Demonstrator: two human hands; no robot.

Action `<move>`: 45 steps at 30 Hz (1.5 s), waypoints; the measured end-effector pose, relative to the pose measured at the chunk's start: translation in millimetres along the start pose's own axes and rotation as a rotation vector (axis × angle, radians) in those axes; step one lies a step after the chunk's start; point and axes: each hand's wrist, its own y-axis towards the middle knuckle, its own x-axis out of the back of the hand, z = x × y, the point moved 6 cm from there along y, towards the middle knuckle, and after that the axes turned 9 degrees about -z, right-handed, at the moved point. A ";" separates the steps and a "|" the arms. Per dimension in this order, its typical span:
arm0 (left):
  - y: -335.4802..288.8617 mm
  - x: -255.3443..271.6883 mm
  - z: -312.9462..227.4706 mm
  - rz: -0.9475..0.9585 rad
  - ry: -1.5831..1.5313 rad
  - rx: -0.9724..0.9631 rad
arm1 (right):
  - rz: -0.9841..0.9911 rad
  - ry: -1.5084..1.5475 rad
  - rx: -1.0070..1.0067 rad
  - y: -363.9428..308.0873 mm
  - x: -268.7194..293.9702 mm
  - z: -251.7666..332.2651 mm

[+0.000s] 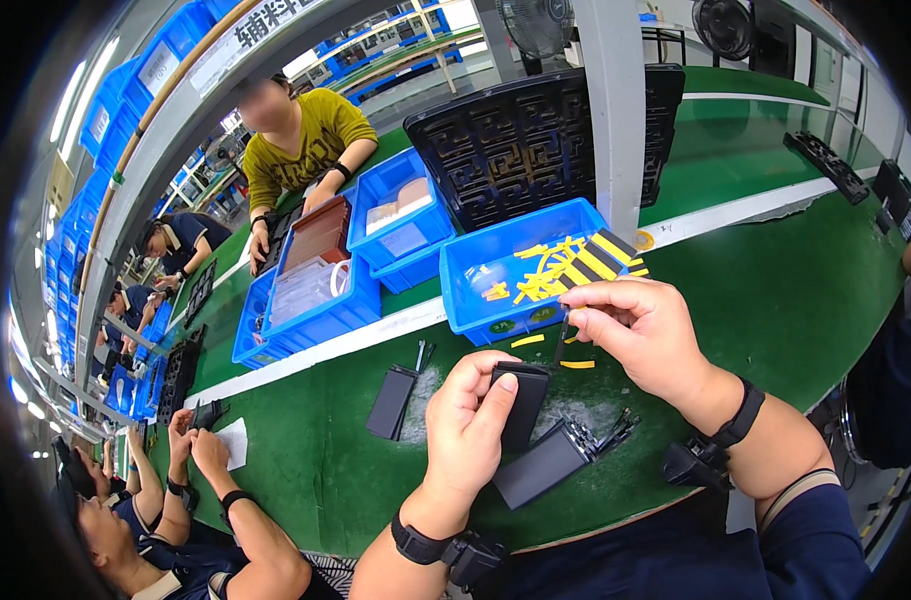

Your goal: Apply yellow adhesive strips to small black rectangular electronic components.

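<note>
My left hand (463, 432) is closed around a flat black rectangular case (524, 408), held upright with the thumb on its near face. Just to the right, my right hand (647, 335) pinches the top of a thin black strip (561, 345), which hangs down near the case. Below my hands, another black case (541, 468) lies on the green table, with several thin black pieces (600, 434) at its right end. One more black case (390, 404) rests left of my left hand. Small yellow strips (577, 365) lie beyond the hands.
A blue bin (465, 315) with yellow strips and black-and-yellow sheets stands ahead. More blue bins (320, 318) are to its left. A large black tray (505, 140) leans behind, beside a grey post (616, 120). Co-workers sit at the left and across the green table (315, 440).
</note>
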 end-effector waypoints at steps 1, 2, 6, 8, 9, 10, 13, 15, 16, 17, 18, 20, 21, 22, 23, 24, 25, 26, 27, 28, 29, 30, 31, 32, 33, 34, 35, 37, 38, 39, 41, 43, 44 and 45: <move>0.1 0.5 0.6 0.000 0.000 0.001 | 0.000 0.000 -0.001 -0.2 -0.1 0.6; 0.2 1.2 1.7 -0.001 0.008 0.008 | 0.030 0.101 -0.091 -1.0 -2.0 -2.2; -0.2 -0.3 2.7 -0.009 -0.023 0.025 | 0.105 0.216 -0.224 -3.1 -6.5 -4.3; -0.3 -0.6 3.0 -0.011 -0.010 0.032 | 0.101 0.218 -0.235 -3.6 -6.5 -4.5; -0.3 -0.4 3.6 -0.014 0.004 0.039 | 0.098 0.220 -0.246 -3.8 -6.5 -4.9; -0.1 -0.5 3.8 -0.014 0.004 0.039 | 0.098 0.220 -0.246 -3.8 -6.4 -4.2; 0.6 -0.2 4.3 -0.014 -0.004 0.030 | 0.107 0.219 -0.257 -4.8 -7.5 -3.8; 0.8 0.1 5.2 -0.018 -0.002 0.037 | 0.093 0.219 -0.247 -6.1 -8.1 -4.4; 0.7 -0.1 5.1 -0.018 -0.002 0.037 | 0.093 0.219 -0.247 -6.6 -8.6 -4.5; 0.7 -0.3 4.9 -0.020 -0.001 0.039 | 0.084 0.212 -0.245 -6.9 -8.5 -4.5; 0.6 -0.4 4.9 -0.023 -0.001 0.041 | 0.076 0.205 -0.243 -7.3 -8.4 -4.6; 1.1 -0.9 5.8 -0.020 -0.004 0.047 | 0.063 0.190 -0.233 -7.9 -8.4 -5.6; 1.3 -1.0 6.5 -0.019 -0.007 0.053 | 0.052 0.175 -0.222 -7.8 -8.2 -5.9; 1.5 -1.1 7.2 -0.019 -0.007 0.053 | 0.052 0.175 -0.223 -7.8 -8.7 -5.5; 1.8 -1.4 8.1 -0.018 -0.010 0.050 | 0.048 0.129 -0.195 -7.5 -8.5 -3.6; 1.2 -1.3 7.9 -0.018 -0.011 0.044 | 0.045 0.085 -0.166 -7.6 -8.4 -1.2; 0.9 -0.4 7.9 -0.021 -0.010 0.044 | 0.048 0.086 -0.166 -8.0 -9.1 -2.4; 0.8 0.4 8.3 -0.016 0.021 0.043 | 0.042 0.033 -0.093 -7.8 -9.0 -1.5; 1.0 2.1 8.8 -0.013 0.054 0.043 | 0.038 -0.019 -0.020 -7.6 -9.5 0.2; 2.6 5.2 8.2 -0.022 0.058 0.043 | 0.045 -0.013 -0.020 -7.9 -10.7 0.6; 5.8 8.8 7.1 -0.016 0.101 0.047 | 0.034 -0.028 -0.002 -7.9 -10.9 2.5; 9.7 13.7 6.0 -0.006 0.144 0.052 | 0.020 -0.044 0.016 -8.8 -10.7 3.6; 18.8 24.8 7.8 -0.031 0.242 0.054 | 0.028 -0.085 0.057 -8.2 -8.4 1.9; 30.2 41.0 10.8 -0.096 0.348 0.003 | 0.014 -0.055 0.027 -8.3 -7.0 -2.2; 35.5 61.6 7.1 -0.179 0.464 -0.053 | 0.014 -0.011 0.004 -9.2 -8.1 -0.5; 43.2 80.9 7.8 -0.232 0.662 -0.099 | 0.054 -0.024 -0.033 -9.0 -8.8 -1.9; 49.1 97.5 6.3 -0.283 0.861 -0.145 | 0.058 -0.020 -0.036 -9.3 -8.4 -2.3; 52.7 116.1 11.0 -0.273 1.114 -0.124 | 0.122 -0.025 -0.078 -11.3 -12.9 -3.0; 47.8 115.5 9.3 -0.320 1.322 -0.262 | 0.127 -0.021 -0.078 -12.3 -15.5 -4.2; 43.1 107.7 6.6 -0.362 1.522 -0.410 | 0.142 -0.007 -0.048 -13.4 -17.5 -4.0; 38.0 85.7 -11.7 -0.389 1.369 -0.480 | 0.154 0.006 -0.022 -16.2 -21.4 -6.5; 33.5 59.5 -20.7 -0.285 0.989 -0.415 | 0.181 0.050 0.063 -20.7 -26.9 -0.6; 29.7 38.4 -21.8 -0.134 0.747 -0.310 | 0.216 0.017 0.061 -21.6 -27.8 -1.6; 22.5 21.9 -24.3 -0.005 0.629 -0.377 | 0.253 0.049 0.056 -24.5 -30.8 1.0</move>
